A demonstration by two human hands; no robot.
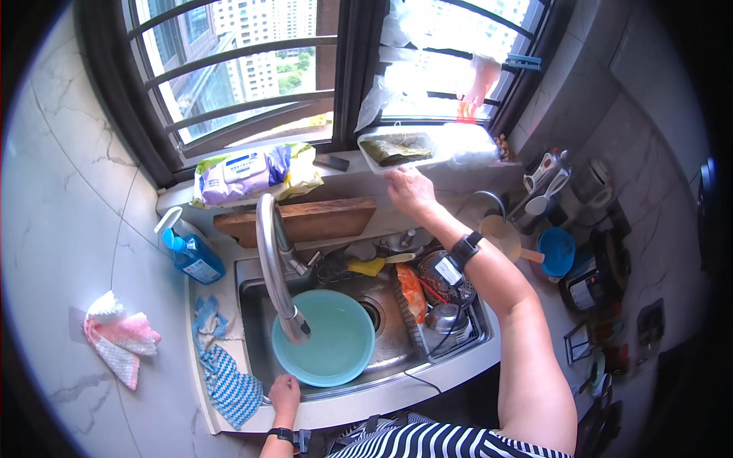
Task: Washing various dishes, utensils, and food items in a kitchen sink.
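Note:
My right hand (411, 192) reaches up to the windowsill, its curled fingers at the front edge of a white plastic tray (375, 163). Whether they grip the rim cannot be made out. Folded brownish-green leaves (395, 151) lie in the tray. Down at the sink's front edge, my left hand (285, 394) has its fingers curled in, with nothing visible in them. Just beyond it, a turquoise basin (366, 349) holding cloudy water stands in the stainless steel sink (395, 358). The faucet's spout (269, 257) hangs over this basin.
A wooden cutting board (303, 220) leans behind the faucet. A wire dish rack (409, 320) with metalware fills the sink's right side. Left are a blue pump bottle (197, 263) and a striped cloth (232, 389). A wipes pack (240, 174) lies on the sill; a handled strainer (501, 237) stands right.

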